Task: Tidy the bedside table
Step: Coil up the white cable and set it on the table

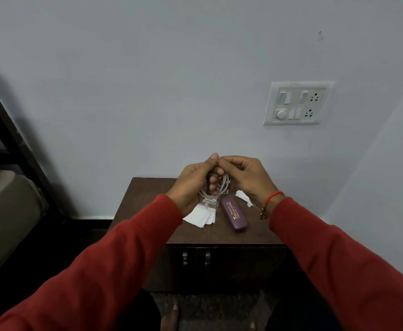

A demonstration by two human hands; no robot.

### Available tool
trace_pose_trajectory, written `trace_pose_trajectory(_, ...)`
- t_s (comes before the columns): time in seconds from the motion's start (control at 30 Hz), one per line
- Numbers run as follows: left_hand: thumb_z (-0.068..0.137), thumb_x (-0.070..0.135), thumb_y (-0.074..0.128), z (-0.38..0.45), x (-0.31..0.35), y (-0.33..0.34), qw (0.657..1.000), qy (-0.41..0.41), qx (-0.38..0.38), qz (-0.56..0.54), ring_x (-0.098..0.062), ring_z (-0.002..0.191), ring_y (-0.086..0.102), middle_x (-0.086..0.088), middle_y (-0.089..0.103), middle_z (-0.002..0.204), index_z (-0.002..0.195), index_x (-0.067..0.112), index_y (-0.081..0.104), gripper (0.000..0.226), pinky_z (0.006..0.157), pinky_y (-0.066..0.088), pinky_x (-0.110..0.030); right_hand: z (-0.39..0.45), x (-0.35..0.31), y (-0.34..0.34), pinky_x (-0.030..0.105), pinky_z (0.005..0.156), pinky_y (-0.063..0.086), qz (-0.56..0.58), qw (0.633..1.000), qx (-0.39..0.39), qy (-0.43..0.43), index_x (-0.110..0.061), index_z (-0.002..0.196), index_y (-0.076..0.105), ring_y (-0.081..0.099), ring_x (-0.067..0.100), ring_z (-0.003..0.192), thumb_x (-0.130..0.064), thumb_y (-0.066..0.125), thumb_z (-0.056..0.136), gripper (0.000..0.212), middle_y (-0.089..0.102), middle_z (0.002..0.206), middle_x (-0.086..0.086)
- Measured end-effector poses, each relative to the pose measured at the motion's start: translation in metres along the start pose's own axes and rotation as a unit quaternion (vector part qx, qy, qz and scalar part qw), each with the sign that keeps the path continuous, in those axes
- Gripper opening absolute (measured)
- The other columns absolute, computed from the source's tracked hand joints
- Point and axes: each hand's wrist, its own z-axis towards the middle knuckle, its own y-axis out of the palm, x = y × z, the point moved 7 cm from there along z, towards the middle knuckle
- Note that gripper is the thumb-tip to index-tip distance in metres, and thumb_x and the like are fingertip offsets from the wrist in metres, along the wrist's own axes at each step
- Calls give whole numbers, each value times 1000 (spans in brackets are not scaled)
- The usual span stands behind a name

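Both hands are raised together above the dark wooden bedside table [148, 211]. My left hand [193, 182] holds a coil of white cable [224, 186], its loops hanging between the palms. My right hand [245, 177] pinches the top of the same cable, fingertips touching the left thumb. On the tabletop below lie a purple spectacle case [234, 213] with gold lettering, folded white papers [201, 217] under a small silvery wrapper [210, 203], and a torn white scrap [243, 197] to the right.
The table stands against a pale wall and has two cupboard doors with metal handles [195, 258]. A switchboard [297, 103] is mounted up right. A bed with a dark frame [9, 187] is on the left. Dark floor lies in front.
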Motion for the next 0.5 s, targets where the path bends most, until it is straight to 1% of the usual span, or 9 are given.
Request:
trace_pose_trajectory(0.1,101,32,60,3,0,-13,996,51,76,9,-12,52,46,3,47,56,83,4,71,35,54,51,-25,5,2,-3,52,86,58,-29,998,47,-4,-7,103,75,71,34,85,-15,63,94,17,74,97,22)
trace_pose_trajectory(0.13,102,30,59,2,0,-16,994,63,92,10,-12,51,48,5,50,54,84,4,71,34,54,51,-24,7,4,-1,51,88,57,-36,998,44,1,-8,106,75,71,38,90,-14,62,95,18,73,102,24)
trace_pose_trajectory(0.2,105,26,53,0,1,-19,990,79,113,13,-6,44,54,10,56,48,86,2,67,33,48,50,-20,12,13,5,55,90,56,-23,999,16,33,-11,109,74,69,43,95,-13,58,97,20,69,108,29)
trace_pose_trajectory(0.23,106,25,50,-1,1,-20,988,86,127,25,-3,40,54,10,57,45,88,2,64,33,45,47,-17,14,17,9,57,92,54,-11,999,4,51,-13,108,74,68,41,92,-12,57,97,20,69,107,29)
trace_pose_trajectory(0.27,107,26,48,-1,0,-22,985,93,142,41,-1,38,53,11,57,43,90,1,61,33,43,45,-16,15,21,12,56,92,54,-5,998,-2,64,-14,104,74,66,36,87,-12,56,98,20,69,100,27)
trace_pose_trajectory(0.33,108,28,45,2,-2,-27,979,97,164,66,1,35,50,15,57,42,94,1,59,33,41,42,-15,17,23,16,50,88,55,-35,997,-4,61,-17,97,74,62,29,79,-12,53,99,22,67,84,16)
trace_pose_trajectory(0.37,109,27,43,5,-5,-31,978,93,169,75,2,35,50,17,56,43,96,0,59,34,42,42,-15,19,24,18,47,85,57,-64,996,-5,54,-16,97,75,63,28,78,-12,53,100,22,67,82,14)
trace_pose_trajectory(0.43,110,26,41,12,-10,-41,975,86,171,112,4,39,51,19,57,44,100,0,62,35,48,45,-18,27,27,17,43,83,60,-128,991,8,42,-14,101,75,70,26,80,-14,56,98,20,74,86,13)
trace_pose_trajectory(0.5,109,21,45,20,-10,-55,968,89,163,167,4,47,55,16,62,55,105,2,68,30,56,49,-24,39,35,11,43,83,61,-159,986,36,37,-17,103,76,75,24,83,-16,60,95,17,77,89,10)
